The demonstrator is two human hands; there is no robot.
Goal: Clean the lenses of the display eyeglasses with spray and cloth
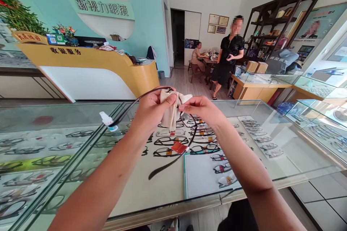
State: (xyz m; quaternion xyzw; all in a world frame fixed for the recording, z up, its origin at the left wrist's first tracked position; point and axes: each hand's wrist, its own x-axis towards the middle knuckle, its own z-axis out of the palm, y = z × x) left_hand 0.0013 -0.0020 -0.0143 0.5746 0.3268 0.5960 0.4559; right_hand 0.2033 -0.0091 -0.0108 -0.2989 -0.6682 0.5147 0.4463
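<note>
Above the glass counter I hold a pair of dark-framed eyeglasses (194,130), both temple arms unfolded. One arm curves out to the left past my left wrist; the other hangs down with a red tag (179,147) on it. A cream cleaning cloth (170,113) is wrapped over part of the frame. My left hand (151,106) is closed, its thumb pressing the cloth against the glasses. My right hand (203,110) pinches the frame and the cloth's edge between thumb and fingers. The lens under the cloth is hidden.
A small white bottle (108,121) stands on the counter glass to the left. Inside the display case (146,195) lie rows of eyeglasses. Across the floor are a yellow reception desk (143,77), a standing person (230,54) and a seated person (197,57).
</note>
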